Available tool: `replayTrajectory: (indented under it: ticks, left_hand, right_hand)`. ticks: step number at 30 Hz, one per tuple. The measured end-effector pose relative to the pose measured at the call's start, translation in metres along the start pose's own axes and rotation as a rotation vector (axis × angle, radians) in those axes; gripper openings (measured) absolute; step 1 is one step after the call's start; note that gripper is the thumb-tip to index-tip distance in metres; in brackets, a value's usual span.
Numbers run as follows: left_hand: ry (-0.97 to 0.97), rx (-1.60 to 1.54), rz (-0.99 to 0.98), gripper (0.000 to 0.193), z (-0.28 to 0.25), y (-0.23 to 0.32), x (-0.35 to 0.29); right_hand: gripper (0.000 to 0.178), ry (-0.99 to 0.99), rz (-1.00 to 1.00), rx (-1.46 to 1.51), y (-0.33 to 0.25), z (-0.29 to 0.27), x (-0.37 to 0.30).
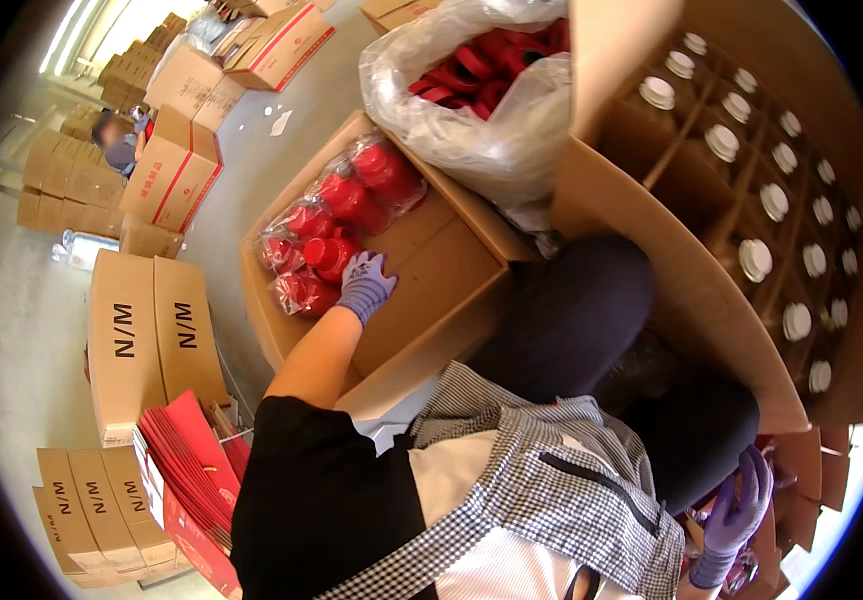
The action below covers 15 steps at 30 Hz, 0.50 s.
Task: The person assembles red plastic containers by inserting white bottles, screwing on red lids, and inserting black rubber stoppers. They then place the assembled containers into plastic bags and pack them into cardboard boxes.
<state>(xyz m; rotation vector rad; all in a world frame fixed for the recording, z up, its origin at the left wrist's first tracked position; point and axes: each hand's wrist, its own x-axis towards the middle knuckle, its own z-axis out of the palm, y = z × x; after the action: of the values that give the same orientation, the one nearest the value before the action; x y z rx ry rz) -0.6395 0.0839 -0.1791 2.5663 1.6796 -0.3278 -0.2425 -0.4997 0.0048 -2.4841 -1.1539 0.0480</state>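
Observation:
Both hands wear purple-grey knit gloves. My left hand (pixel 366 287) reaches into an open cardboard box (pixel 421 280), fingers stretched out beside a red bottle-like container (pixel 330 254) and touching or nearly touching it. Several similar red containers, wrapped in clear plastic, line the box's left side, such as a wrapped red container (pixel 351 203). Low at the right, my right hand (pixel 736 507) hangs beside my knee with its fingers extended and slightly apart. Nothing shows in it.
A plastic-lined bag (pixel 406 115) of red plastic parts stands beyond the box. At right, a large divided carton (pixel 676 235) holds white-capped bottles. Red folded cardboard (pixel 186 470) and closed cartons (pixel 126 345) are at left. A person (pixel 119 142) works farther back.

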Motion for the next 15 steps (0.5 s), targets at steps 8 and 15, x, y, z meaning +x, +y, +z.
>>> replayTrajectory:
  ticks: [8,15]
  left_hand:
    - [-0.190,0.158,-0.275,0.054,0.032,-0.118,0.147]
    - [-0.474,0.052,-0.359,0.048,0.147,-0.187,0.116]
  right_hand:
    - [0.039,-0.263,0.026,-0.085,-0.078,0.013,0.053]
    - [0.038,-0.341,0.041,-0.034,-0.106,0.042,0.083]
